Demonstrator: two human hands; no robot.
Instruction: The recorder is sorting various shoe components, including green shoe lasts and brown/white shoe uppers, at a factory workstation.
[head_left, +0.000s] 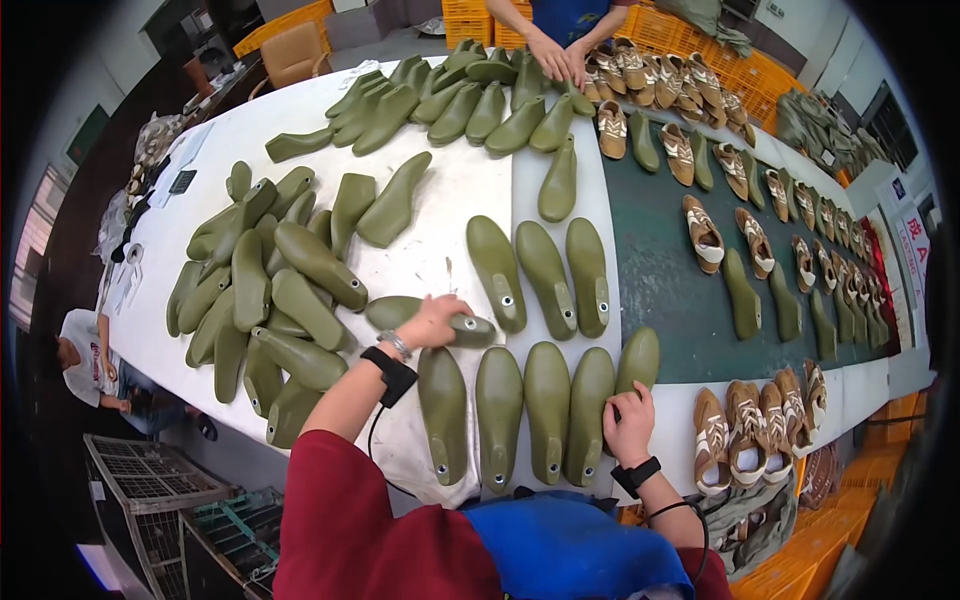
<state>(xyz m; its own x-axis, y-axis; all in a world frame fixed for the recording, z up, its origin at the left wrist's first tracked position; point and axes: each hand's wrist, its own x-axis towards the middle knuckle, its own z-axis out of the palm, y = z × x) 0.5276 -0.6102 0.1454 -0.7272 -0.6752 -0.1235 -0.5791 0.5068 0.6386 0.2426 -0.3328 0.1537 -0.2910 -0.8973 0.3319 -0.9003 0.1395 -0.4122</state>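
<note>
My left hand [432, 322] grips a green shoe last [395, 312] that lies sideways on the white tabletop, its fingers bent over the heel end. My right hand [630, 422] holds the heel part of another green last [639, 358], at the right end of the near row. Beside it in that row, several lasts [546, 410] lie lengthwise, toes pointing away from me. Just beyond is a row of three lasts [543, 270] laid the same way. A loose heap of lasts [270, 290] spreads to the left of my left hand.
More lasts [385, 115] crowd the far side, where another person's hands [560, 58] touch some. To the right, a dark green surface [650, 290] carries brown sneakers [703, 235] and lasts. Further sneakers [745, 425] stand near right. Orange crates [468, 22] and a wire rack [150, 490] surround the table.
</note>
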